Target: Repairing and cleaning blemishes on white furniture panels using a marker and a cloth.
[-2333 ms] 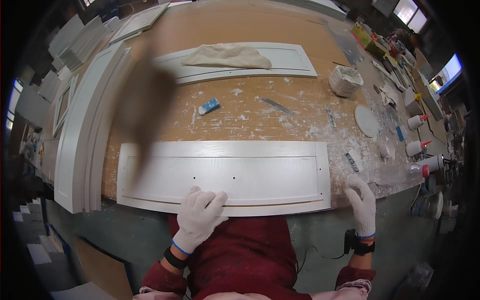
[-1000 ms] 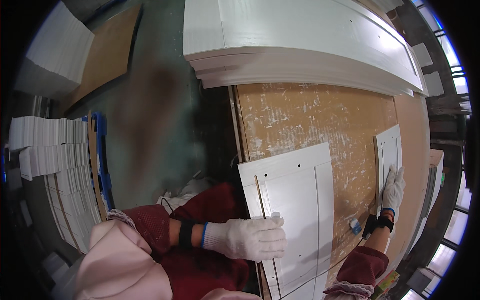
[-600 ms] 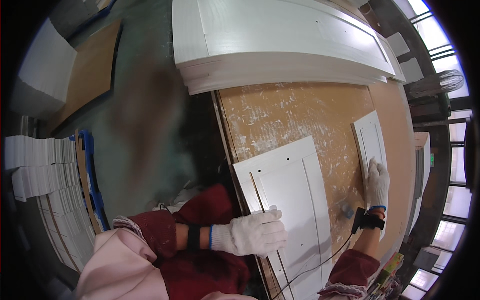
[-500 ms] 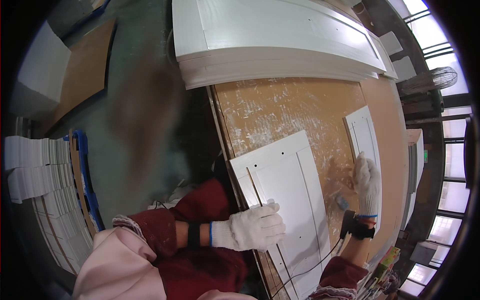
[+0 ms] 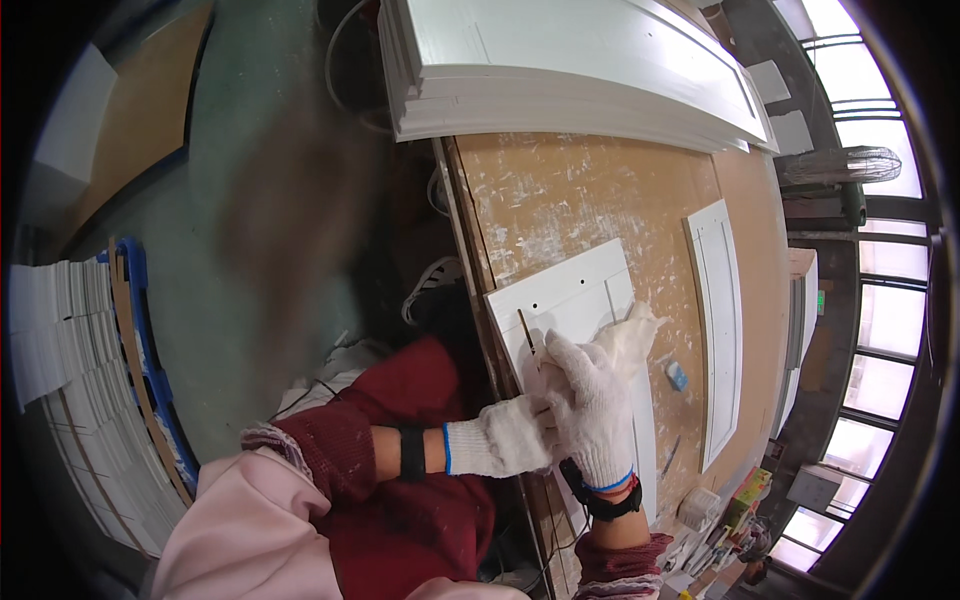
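White panel (image 5: 577,306) runs lengthwise top-L to btm-R, R hand (image 5: 590,410) fingers gripping cloth (image 5: 630,338), L hand (image 5: 503,437) fingers unclear.

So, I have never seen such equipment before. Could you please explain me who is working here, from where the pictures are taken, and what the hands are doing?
There is no robot: a person works in white gloves. Every picture comes from one wide camera on the head, so straight edges look bent. The left hand and right hand are together over a white panel. A cream cloth is at the right hand, probably held, but the grip is hidden. On the brown table also lie a narrow white panel, a blue block and a stack of panels.
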`<state>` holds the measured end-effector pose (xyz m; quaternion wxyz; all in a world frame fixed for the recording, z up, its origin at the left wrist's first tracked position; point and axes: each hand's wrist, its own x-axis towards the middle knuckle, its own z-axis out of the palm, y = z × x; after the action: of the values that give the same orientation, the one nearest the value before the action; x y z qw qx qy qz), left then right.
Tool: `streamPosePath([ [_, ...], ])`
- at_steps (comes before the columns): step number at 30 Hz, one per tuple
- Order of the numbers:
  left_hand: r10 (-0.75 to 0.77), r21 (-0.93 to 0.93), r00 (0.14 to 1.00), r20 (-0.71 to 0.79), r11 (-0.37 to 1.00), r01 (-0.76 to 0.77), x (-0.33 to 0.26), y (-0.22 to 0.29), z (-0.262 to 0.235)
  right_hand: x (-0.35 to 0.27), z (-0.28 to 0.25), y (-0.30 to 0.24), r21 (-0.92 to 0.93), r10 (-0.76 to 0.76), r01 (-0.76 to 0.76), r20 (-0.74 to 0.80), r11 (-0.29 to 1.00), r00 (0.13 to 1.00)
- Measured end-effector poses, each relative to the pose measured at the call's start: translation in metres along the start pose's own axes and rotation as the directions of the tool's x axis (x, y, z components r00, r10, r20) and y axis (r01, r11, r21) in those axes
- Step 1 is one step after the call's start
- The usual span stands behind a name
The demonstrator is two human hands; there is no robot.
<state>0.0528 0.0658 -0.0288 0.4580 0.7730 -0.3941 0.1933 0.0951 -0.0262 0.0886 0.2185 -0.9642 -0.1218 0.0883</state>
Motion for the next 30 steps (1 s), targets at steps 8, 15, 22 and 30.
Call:
streamPosePath([
  [8, -0.033, -0.048, 0.999, -0.029, 0.998, 0.032, -0.008, 0.003, 0.010, 0.021, 0.002, -0.014, -0.024, 0.116, -0.116, 0.011, 0.993, 0.993],
  [15, -0.112, -0.212, 0.992, 0.062, 0.970, 0.123, -0.020, 0.006, 0.021, 0.024, 0.013, -0.011, -0.085, 0.089, -0.088, 0.005, 0.992, 0.996],
  [22, -0.205, -0.438, 0.896, 0.394, 0.815, 0.379, -0.024, 0.011, 0.018, 0.032, 0.016, -0.019, -0.390, 0.034, 0.007, 0.098, 0.921, 0.995],
  [30, -0.286, -0.602, 0.749, 0.597, 0.458, 0.654, 0.001, 0.002, -0.013, 0.045, 0.024, -0.032, -0.331, 0.198, -0.183, 0.013, 0.926, 0.980],
])
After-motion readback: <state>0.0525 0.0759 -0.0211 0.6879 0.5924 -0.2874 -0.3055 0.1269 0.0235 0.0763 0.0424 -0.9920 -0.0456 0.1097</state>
